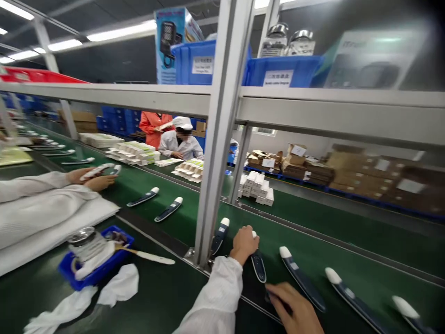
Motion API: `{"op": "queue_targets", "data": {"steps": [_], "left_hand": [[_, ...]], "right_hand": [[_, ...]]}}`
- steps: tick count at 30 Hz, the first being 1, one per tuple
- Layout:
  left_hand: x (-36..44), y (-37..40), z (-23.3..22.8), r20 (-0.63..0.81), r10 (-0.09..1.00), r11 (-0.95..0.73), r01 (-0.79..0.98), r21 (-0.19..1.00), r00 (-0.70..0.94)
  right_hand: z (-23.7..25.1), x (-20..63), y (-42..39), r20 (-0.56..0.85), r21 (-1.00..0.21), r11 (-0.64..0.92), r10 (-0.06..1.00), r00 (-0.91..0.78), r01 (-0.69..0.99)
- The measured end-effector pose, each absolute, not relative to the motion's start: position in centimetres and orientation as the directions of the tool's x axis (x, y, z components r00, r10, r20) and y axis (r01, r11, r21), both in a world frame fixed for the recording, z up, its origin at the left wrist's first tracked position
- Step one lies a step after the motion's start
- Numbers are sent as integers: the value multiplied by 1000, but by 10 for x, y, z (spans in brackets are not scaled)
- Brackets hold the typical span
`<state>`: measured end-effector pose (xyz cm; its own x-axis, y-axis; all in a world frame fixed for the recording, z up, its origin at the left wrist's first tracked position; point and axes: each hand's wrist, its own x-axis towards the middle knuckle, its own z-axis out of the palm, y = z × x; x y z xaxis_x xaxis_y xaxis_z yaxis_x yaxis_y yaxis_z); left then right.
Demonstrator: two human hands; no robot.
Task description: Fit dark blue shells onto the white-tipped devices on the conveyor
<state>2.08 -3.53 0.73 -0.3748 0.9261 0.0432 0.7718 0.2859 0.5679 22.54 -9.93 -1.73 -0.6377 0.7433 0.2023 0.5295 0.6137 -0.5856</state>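
My left hand (244, 243) reaches over the green conveyor belt, fingers closed at the white tip of a slim dark blue and white handheld device (259, 268). The kind of device is not plain. Just beyond that device's lower end is my right hand (295, 306), thumb and fingers drawn together. Something small and dark shows under its fingertips, too blurred to name. Similar devices lie along the belt: one (220, 235) left of my left hand, another (302, 278) to the right, and more past it.
A metal post (217, 139) rises left of my left arm, carrying a shelf with blue bins (285, 69). At left, a co-worker's hands (99, 181) hold a similar device. A blue tray (93, 278) with a jar and a brush stands nearby. White boxes (255, 188) are stacked across the belt.
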Motion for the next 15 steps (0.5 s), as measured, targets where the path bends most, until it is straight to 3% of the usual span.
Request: {"op": "queue_targets", "data": {"steps": [2,5,12,15], "left_hand": [[19,-32,6,45,934,267,775,573,-355],[20,-25,0,63,941,236,779,581,-332],[32,-21,-3,85,946,203,775,599,-313],[39,-21,-3,92,953,183,788,588,-289]], "right_hand": [[-6,218,-77,222,-622,527,828,-515,579],[2,207,-55,275,-595,499,863,-424,630],[-10,207,-71,160,-345,579,812,-562,738],[-7,216,-73,98,-300,562,822,-561,771]]}}
